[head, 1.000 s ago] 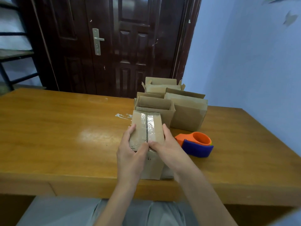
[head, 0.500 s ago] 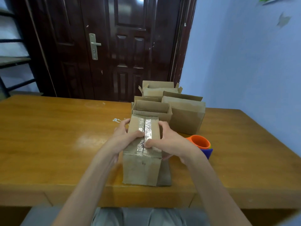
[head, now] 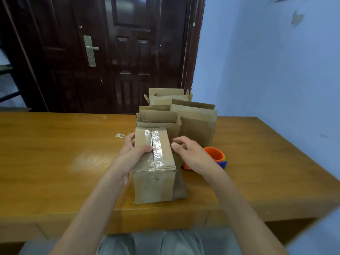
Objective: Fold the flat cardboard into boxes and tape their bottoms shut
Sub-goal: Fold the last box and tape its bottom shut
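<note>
A person seated at a glossy brown wooden table (head: 55, 162) steadies a small brown cardboard box (head: 154, 181) standing near the table's near edge, its upturned bottom sealed with a strip of clear shiny tape (head: 156, 150). The left hand (head: 134, 153) grips the box's left side, thumb laid across the top at the tape. The right hand (head: 191, 155) hovers just right of the box, fingers loosely curled and holding nothing. An orange-and-blue tape dispenser (head: 217, 157) sits right of that hand. Four open-topped folded cardboard boxes (head: 196, 124) cluster just beyond, before a dark wooden door (head: 119, 52).
</note>
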